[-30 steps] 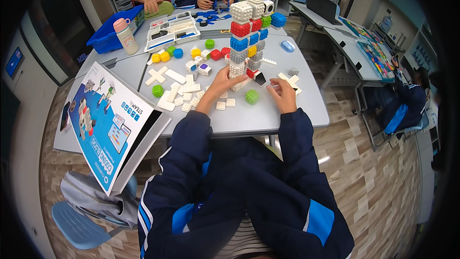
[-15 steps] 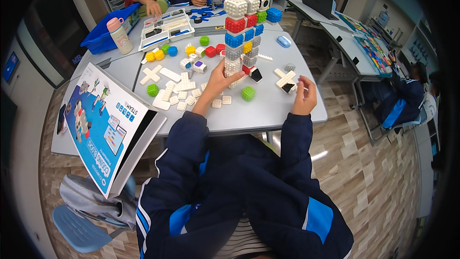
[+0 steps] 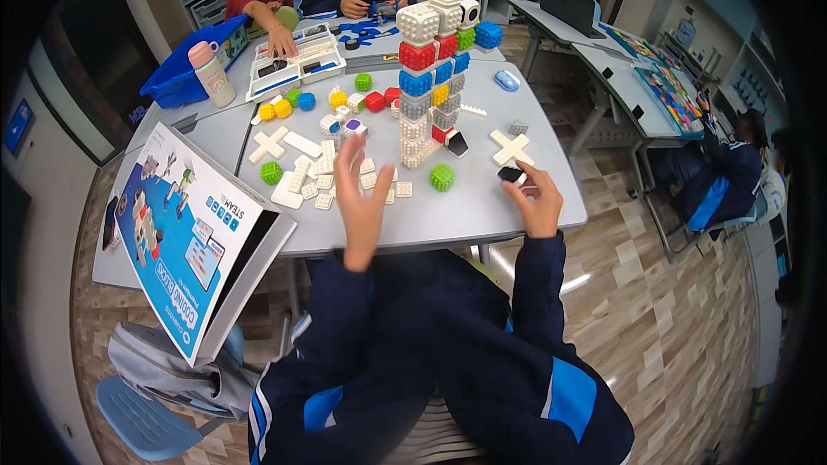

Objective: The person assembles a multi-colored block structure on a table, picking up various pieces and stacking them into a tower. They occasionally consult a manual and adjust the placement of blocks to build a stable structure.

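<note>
A tall tower of studded building blocks [image 3: 416, 83] stands upright on the table, with white, red, blue and grey blocks stacked in columns. A black-and-white wedge piece juts from its foot. My left hand [image 3: 362, 207] is raised in front of the tower, fingers spread, holding nothing. At the right, my right hand [image 3: 538, 200] pinches a small black-and-white block [image 3: 512, 175] between thumb and fingers. Just beyond it lies a white cross-shaped piece [image 3: 512, 148]. Between my hands sits a green block [image 3: 442, 176], and small white square tiles [image 3: 324, 201] lie near my left hand.
A large box [image 3: 185, 245] leans at the table's left edge. Behind are a pink-capped bottle [image 3: 212, 75], a blue bin [image 3: 185, 69] and a white sorting tray [image 3: 297, 77]. Loose coloured blocks lie mid-table. Two people work across the table, one reaching into the tray.
My left hand has let go of the tower and drawn back toward me, opening. My right hand has come down and taken the black-and-white block beside the cross-shaped piece.
</note>
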A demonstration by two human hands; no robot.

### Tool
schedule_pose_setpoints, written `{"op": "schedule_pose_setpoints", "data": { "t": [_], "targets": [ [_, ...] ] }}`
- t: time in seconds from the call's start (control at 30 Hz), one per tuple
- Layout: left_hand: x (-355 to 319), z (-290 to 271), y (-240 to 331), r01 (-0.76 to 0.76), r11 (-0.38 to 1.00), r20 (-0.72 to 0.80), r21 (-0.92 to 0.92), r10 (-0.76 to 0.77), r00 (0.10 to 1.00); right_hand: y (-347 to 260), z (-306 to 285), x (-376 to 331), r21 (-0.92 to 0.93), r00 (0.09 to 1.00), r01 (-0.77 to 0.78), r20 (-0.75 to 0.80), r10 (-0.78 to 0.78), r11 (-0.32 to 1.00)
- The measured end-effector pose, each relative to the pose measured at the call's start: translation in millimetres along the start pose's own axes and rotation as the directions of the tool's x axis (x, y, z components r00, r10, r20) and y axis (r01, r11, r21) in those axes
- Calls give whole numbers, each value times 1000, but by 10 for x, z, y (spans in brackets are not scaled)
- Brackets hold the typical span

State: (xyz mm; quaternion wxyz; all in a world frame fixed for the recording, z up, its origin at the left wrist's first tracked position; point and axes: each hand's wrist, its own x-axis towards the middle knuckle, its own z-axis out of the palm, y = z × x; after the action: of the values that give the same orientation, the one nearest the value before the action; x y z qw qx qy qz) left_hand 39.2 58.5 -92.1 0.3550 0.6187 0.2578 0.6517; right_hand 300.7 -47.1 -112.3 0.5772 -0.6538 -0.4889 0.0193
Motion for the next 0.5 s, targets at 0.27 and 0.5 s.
{"op": "schedule_pose_setpoints", "data": {
  "t": [0.27, 0.5],
  "targets": [
    [-1233, -115, 452, 437, 886, 569, -156, -281, 773, -982, 164, -694, 226, 867, 175, 427, -259, 958],
    [-1430, -191, 366, 655, 688, 370, -313, -546, 751, -1114, 371, -845, 331, 729, 254, 552, -404, 909]
  ]
}}
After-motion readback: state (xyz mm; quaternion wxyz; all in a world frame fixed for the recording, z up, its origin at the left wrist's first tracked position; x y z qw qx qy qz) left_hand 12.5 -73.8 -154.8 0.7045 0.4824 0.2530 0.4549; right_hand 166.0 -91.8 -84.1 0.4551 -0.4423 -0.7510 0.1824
